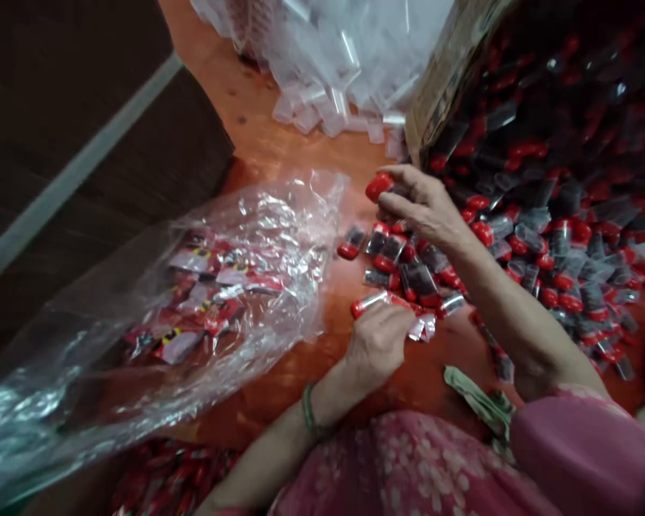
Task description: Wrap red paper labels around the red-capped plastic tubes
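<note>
My right hand (pixel 427 204) is closed on a small red-capped container (pixel 379 186), its thumb and fingers around the dark body. It is held above a loose pile of similar red-capped clear containers (pixel 419 282). Lower down, my left hand (pixel 376 340), with a green bangle at the wrist, has its fingers curled and pressed together. Red and silver small packets (pixel 423 327) lie beside its fingertips, and a red-ended clear tube (pixel 369 304) lies just beyond the knuckles. What the left fingers grip is hidden.
A clear plastic bag (pixel 279 301) holding red printed packets (pixel 209 287) lies at left. Many red-capped containers (pixel 570 265) spill from a cardboard box (pixel 435 86) at right. Clear plastic pieces (pixel 333 107) are heaped at the back. A pale green cloth (pixel 476 398) lies near my lap.
</note>
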### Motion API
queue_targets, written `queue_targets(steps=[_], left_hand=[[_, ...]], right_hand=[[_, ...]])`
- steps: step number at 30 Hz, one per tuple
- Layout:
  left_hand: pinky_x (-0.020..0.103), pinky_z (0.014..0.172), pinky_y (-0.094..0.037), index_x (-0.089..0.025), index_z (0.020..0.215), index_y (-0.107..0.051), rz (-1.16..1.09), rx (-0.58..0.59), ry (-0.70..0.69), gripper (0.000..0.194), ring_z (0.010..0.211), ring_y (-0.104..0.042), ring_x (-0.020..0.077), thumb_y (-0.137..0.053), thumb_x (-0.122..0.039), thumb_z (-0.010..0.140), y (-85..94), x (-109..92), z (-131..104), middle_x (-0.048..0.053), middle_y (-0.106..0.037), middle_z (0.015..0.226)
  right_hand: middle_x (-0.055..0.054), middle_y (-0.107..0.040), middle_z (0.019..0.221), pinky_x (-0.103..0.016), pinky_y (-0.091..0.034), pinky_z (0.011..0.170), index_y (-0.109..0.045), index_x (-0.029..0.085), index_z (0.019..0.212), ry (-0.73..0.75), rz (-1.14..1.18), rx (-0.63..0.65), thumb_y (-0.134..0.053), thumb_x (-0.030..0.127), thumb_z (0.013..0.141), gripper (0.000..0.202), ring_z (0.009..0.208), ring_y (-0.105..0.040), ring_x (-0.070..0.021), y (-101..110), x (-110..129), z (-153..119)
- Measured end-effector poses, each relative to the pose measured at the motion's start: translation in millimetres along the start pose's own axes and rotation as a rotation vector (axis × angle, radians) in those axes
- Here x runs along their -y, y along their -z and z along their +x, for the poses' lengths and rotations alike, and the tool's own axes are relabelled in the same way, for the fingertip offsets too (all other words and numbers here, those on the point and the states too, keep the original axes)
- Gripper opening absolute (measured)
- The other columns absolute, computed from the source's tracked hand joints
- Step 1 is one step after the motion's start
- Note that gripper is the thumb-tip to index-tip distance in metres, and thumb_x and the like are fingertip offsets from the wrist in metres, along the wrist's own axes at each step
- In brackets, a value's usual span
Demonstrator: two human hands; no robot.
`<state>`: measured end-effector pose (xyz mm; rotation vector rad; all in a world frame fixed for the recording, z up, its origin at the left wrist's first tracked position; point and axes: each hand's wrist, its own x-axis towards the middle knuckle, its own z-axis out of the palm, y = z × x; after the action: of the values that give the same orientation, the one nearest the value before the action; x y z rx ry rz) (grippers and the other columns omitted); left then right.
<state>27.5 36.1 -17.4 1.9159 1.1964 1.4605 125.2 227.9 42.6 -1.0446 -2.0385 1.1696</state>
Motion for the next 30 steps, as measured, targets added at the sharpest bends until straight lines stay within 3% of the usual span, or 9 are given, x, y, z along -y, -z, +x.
queue_targets(steps=[3, 5, 9, 13, 16, 20, 26, 30], left_hand=[[0.026, 0.071, -0.058, -0.016, 0.077, -0.074, -0.187, -0.054, 0.199, 0.011, 0.07, -0.072, 0.0143, -0.07, -0.01, 0.084, 8.8, -1.9, 5.2, 0.004, -0.078, 0.077], [0.023, 0.069, -0.058, -0.017, 0.075, -0.075, -0.271, -0.068, 0.3, 0.007, 0.068, -0.072, 0.0127, -0.075, -0.013, 0.08, 15.9, -6.5, 8.5, 0.003, -0.078, 0.075], [0.021, 0.069, -0.058, -0.017, 0.075, -0.076, -0.299, -0.095, 0.359, 0.005, 0.068, -0.072, 0.011, -0.079, -0.013, 0.077, 29.9, -20.9, 8.3, 0.001, -0.078, 0.075], [0.024, 0.07, -0.06, -0.018, 0.077, -0.077, -0.251, -0.082, 0.406, 0.003, 0.069, -0.072, 0.0115, -0.079, -0.017, 0.077, 37.9, -33.9, -0.9, 0.001, -0.079, 0.078], [0.023, 0.068, -0.06, -0.018, 0.077, -0.076, -0.219, -0.057, 0.409, 0.004, 0.068, -0.072, 0.0116, -0.08, -0.019, 0.078, 39.9, -42.9, -7.9, 0.001, -0.079, 0.077], [0.021, 0.066, -0.058, -0.017, 0.078, -0.076, -0.173, -0.024, 0.304, 0.004, 0.067, -0.071, 0.0105, -0.078, -0.019, 0.08, 40.2, -55.6, -14.6, 0.001, -0.079, 0.078], [0.022, 0.068, -0.056, -0.015, 0.082, -0.075, -0.019, 0.048, 0.132, 0.004, 0.07, -0.07, 0.0108, -0.075, -0.018, 0.084, 39.2, -65.4, -24.5, 0.003, -0.077, 0.077], [0.021, 0.067, -0.055, -0.012, 0.082, -0.075, 0.021, 0.147, 0.137, 0.005, 0.071, -0.07, 0.0113, -0.074, -0.017, 0.084, 36.7, -65.1, -30.0, 0.005, -0.077, 0.078]], right_hand=[[-0.001, -0.069, 0.098, -0.032, -0.061, 0.074, -0.06, 0.024, 0.126, -0.008, 0.064, -0.093, -0.064, 0.044, 0.092, 0.039, 0.079, -0.069, -0.0145, 12.6, 11.7, -55.1], [0.0, -0.071, 0.094, -0.032, -0.062, 0.073, -0.06, 0.028, 0.13, -0.041, 0.065, -0.148, -0.064, 0.044, 0.092, 0.041, 0.076, -0.069, -0.0147, 15.8, 17.4, -93.0], [-0.001, -0.073, 0.1, -0.032, -0.061, 0.068, -0.053, 0.035, 0.139, -0.095, 0.071, -0.213, -0.059, 0.046, 0.096, 0.046, 0.076, -0.071, -0.0167, 10.5, 19.0, -156.7], [-0.005, -0.074, 0.105, -0.033, -0.059, 0.059, -0.054, 0.035, 0.137, -0.144, 0.098, -0.241, -0.059, 0.047, 0.095, 0.043, 0.073, -0.072, -0.0191, 0.9, 26.6, -198.1], [-0.008, -0.074, 0.108, -0.035, -0.06, 0.059, -0.058, 0.034, 0.134, -0.18, 0.058, -0.244, -0.06, 0.05, 0.093, 0.043, 0.08, -0.074, -0.023, -3.5, 38.6, -217.3], [-0.009, -0.075, 0.115, -0.044, -0.062, 0.082, -0.068, 0.032, 0.123, -0.122, -0.087, -0.158, -0.064, 0.048, 0.091, 0.035, 0.099, -0.073, -0.0276, -4.6, 49.7, -229.6], [-0.005, -0.077, 0.113, -0.037, -0.058, 0.096, -0.071, 0.028, 0.121, 0.049, -0.17, 0.118, -0.06, 0.031, 0.096, 0.027, 0.104, -0.073, -0.0219, 5.0, 55.2, -230.0], [-0.005, -0.076, 0.119, -0.036, -0.056, 0.097, -0.069, 0.026, 0.125, 0.007, -0.207, 0.342, -0.054, 0.029, 0.099, 0.03, 0.107, -0.073, -0.0213, 11.5, 53.7, -228.1]])
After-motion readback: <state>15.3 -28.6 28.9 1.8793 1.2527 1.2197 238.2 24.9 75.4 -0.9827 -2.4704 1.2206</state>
